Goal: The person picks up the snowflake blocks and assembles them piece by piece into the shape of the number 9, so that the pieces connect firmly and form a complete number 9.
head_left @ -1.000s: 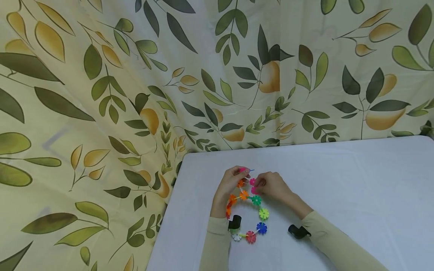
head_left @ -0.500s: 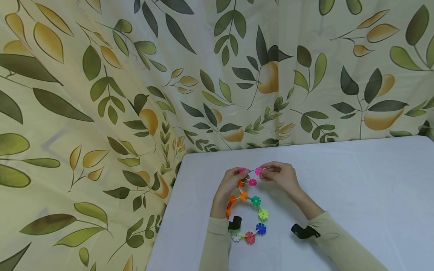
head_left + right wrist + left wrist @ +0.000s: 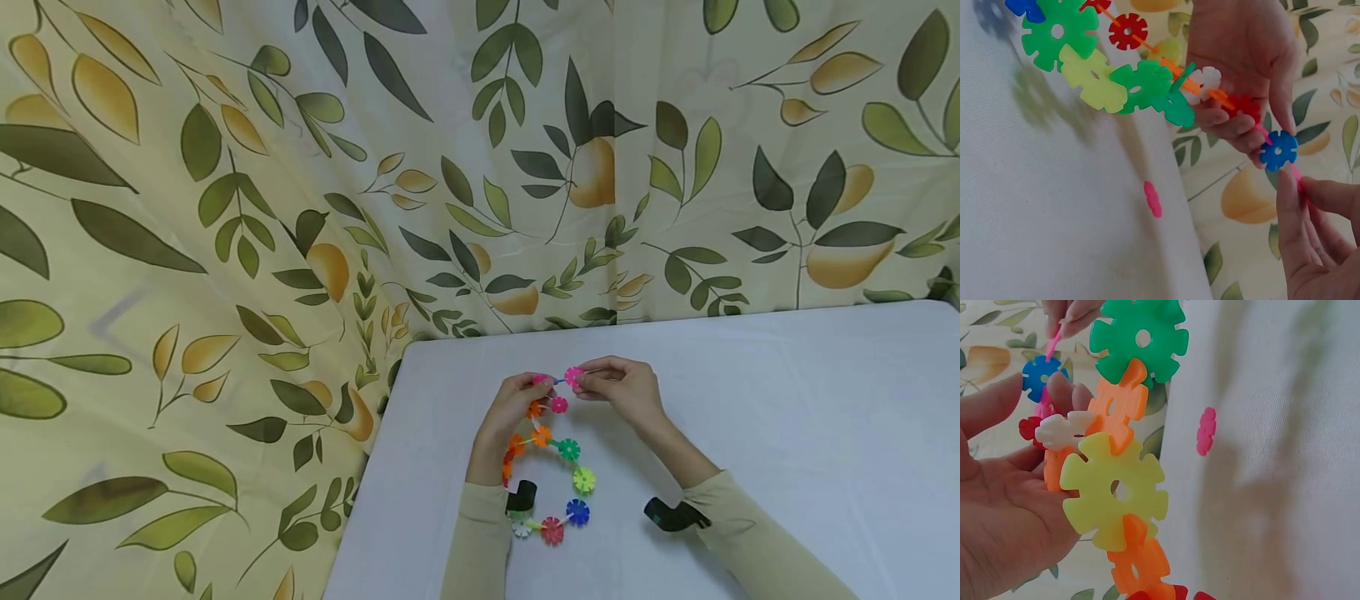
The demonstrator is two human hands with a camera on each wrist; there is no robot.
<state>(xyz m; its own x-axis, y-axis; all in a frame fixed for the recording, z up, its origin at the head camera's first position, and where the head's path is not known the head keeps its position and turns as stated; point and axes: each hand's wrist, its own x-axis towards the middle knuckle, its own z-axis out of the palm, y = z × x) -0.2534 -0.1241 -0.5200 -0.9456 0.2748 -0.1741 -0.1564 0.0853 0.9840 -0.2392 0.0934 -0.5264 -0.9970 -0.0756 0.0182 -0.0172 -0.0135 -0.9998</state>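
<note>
A chain of colourful snowflake discs curves from my left hand down to the white table. My left hand grips its upper end, where a blue disc sits on the tip. My right hand pinches a pink disc and holds it against that blue disc. In the left wrist view the chain's green, orange and yellow discs hang past my left palm. One loose pink disc lies on the table below the hands.
A leaf-patterned curtain hangs behind the table and along its left side. The table's left edge runs close to my left arm. Black wrist cameras sit on both sleeves.
My right hand rose from the loose pink discs on the table, carrying one up to the chain end in my left hand. Over the last half second it has barely moved.
</note>
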